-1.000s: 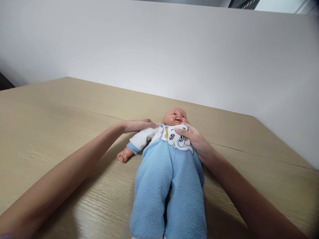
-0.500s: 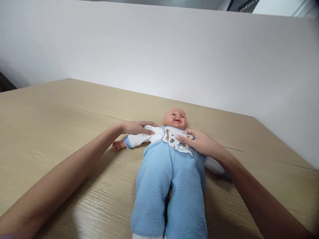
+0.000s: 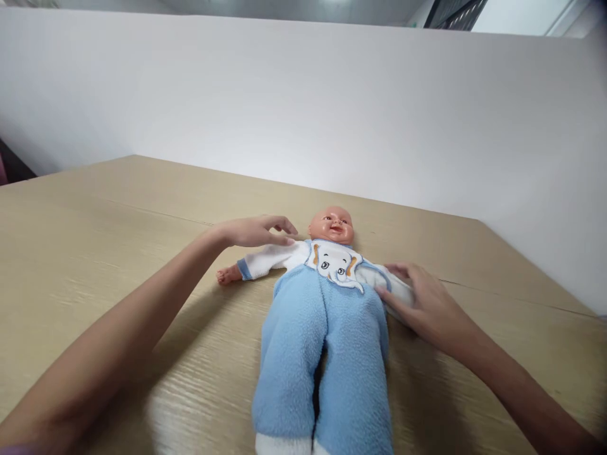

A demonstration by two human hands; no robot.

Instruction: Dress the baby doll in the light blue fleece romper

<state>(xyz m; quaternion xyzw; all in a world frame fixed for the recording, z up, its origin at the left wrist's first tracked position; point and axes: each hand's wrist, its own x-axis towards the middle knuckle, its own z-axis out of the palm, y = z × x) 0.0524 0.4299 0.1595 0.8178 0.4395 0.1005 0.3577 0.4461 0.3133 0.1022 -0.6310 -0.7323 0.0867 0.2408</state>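
Observation:
A baby doll (image 3: pixel 327 316) lies on its back on the wooden table (image 3: pixel 95 240), head away from me. It wears a blue fleece romper with white sleeves and an elephant patch on the chest. My left hand (image 3: pixel 256 231) hovers just above the doll's shoulder on the left, fingers slightly curled and apart, holding nothing. My right hand (image 3: pixel 422 303) lies flat over the doll's white sleeve on the right, fingers stretched out, covering most of that arm. The doll's other arm sticks out to the left with its bare hand showing.
A plain white wall (image 3: pixel 332 107) runs along the table's far edge. A seam crosses the tabletop behind the doll. The table's right edge lies far right.
My left hand has lifted off the doll's left sleeve. My right hand has slid from the doll's chest to the sleeve on the right. The doll's left arm swung outward.

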